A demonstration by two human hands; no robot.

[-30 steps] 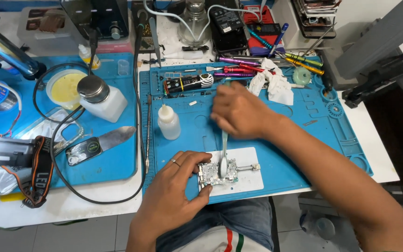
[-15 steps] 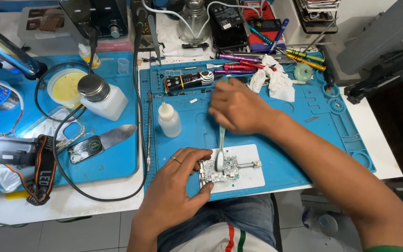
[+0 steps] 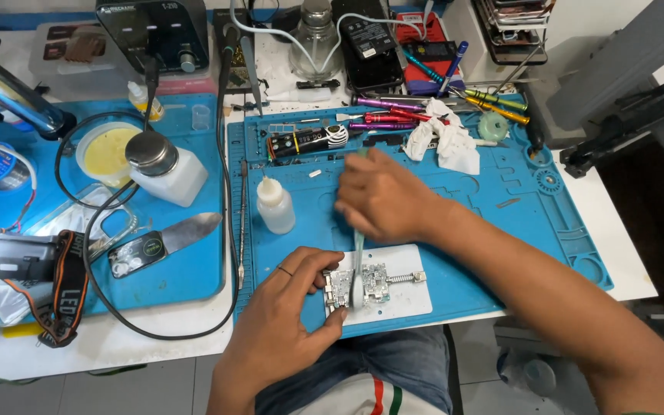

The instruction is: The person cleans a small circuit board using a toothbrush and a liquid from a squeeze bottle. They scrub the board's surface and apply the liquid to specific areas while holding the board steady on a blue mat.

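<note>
Your right hand [image 3: 384, 194] is closed around the handle of a pale brush [image 3: 358, 265], whose long axis runs from the far edge of the blue mat [image 3: 486, 230] toward the near edge, head pointing at you and resting on the circuit board [image 3: 359, 288]. The board sits in a small metal holder on a white pad [image 3: 409, 296] near the mat's near edge, its long axis lying left to right. Your left hand [image 3: 282, 323] pinches the board's left end between thumb and fingers. A small white squeeze bottle [image 3: 275, 204] stands just beyond, toward the mat's left edge.
</note>
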